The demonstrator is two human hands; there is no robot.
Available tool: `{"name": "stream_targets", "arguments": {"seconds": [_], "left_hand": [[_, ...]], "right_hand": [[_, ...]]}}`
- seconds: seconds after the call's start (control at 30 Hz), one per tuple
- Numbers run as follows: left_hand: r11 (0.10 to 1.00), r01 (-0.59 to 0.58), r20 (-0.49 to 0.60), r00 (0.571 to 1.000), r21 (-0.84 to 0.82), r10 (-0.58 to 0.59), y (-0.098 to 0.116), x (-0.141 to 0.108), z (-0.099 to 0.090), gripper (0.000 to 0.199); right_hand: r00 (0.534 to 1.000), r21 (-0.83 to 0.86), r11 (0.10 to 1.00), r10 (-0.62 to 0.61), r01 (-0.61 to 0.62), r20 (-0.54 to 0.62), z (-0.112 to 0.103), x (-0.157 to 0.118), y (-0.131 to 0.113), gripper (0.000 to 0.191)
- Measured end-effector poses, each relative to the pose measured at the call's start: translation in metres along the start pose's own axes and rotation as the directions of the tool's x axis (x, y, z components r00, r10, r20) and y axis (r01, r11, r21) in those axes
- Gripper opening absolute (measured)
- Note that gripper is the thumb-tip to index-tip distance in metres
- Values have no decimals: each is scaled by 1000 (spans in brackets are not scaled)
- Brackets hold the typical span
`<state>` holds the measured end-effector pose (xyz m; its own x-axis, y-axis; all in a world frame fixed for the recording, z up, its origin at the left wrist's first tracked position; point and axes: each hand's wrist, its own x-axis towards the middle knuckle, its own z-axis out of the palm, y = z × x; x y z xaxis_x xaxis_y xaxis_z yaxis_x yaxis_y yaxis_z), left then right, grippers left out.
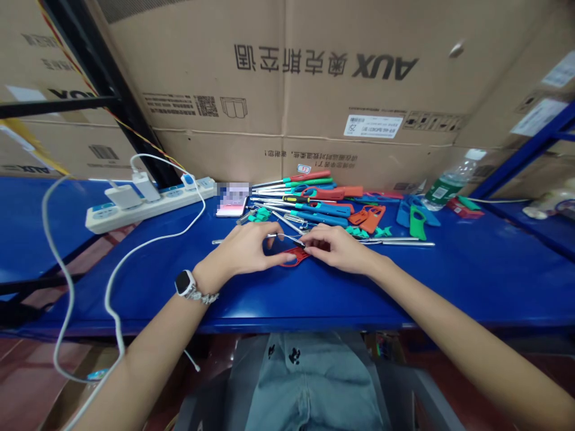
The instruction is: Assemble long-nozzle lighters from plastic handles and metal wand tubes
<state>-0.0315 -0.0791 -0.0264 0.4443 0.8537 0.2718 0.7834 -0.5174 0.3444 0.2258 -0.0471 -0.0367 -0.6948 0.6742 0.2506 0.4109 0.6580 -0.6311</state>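
Observation:
A red plastic lighter handle shell (294, 257) lies low over the blue table between my hands. My left hand (251, 248) curves around its left end with the thumb on it; the fingers' undersides are hidden. My right hand (335, 246) is closed in a pinch over the shell's right end, on a small dark piece at the end of a thin wire (290, 237). That wire arcs across to my left fingertips. Just behind my hands lie several long-nosed lighters with blue handles (321, 215) and red handles (326, 193), beside small green plastic parts (260, 214).
A phone (232, 200) and a white power strip (148, 206) with plugged chargers are at the left, with white cables hanging down. Metal tubes (404, 242), blue and green shells (417, 221) and a bottle (451, 179) stand to the right. Cardboard (215, 143) walls the back.

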Motion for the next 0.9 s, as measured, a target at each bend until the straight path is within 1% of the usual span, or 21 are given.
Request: {"name": "stream_targets", "arguments": {"seconds": [0.07,0.1,0.2,0.3,0.4,0.47,0.5,0.6,0.67,0.77,0.9], "left_hand": [[1000,12,37,999,18,-13,4,0,1,50],[1000,16,46,999,22,-17,4,0,2,50],[999,36,69,997,28,-38,0,2,4,43],[999,36,65,997,16,-37,-8,3,5,35],[1000,12,0,1000,-8,-12,-12,3,4,26],[1000,11,-33,999,-16,-12,-11,2,3,27],[1000,18,-43,999,-10,-18,-9,1,3,32],[996,54,-74,996,64,-49,1,-4,5,61],[987,87,-88,993,137,-75,9,-8,8,69],[972,112,-66,993,206,-100,15,-11,12,68],[968,57,-48,998,243,-47,11,-10,14,58]], "right_hand": [[999,93,995,47,-46,-3,1,0,0,22],[998,143,987,69,-68,-6,1,0,0,23],[994,263,960,109,-98,-27,0,0,1,23],[994,321,942,108,-97,-17,-1,0,3,17],[995,293,952,98,-93,-2,-1,1,3,9],[996,250,964,93,-86,-13,1,0,3,8],[996,231,969,90,-83,-20,2,0,2,8],[996,195,978,82,-74,-36,6,0,0,10],[996,192,979,74,-65,-44,7,0,0,11],[996,195,979,77,-66,-48,7,1,0,12],[993,211,972,112,-103,-32,5,2,0,14]]}}
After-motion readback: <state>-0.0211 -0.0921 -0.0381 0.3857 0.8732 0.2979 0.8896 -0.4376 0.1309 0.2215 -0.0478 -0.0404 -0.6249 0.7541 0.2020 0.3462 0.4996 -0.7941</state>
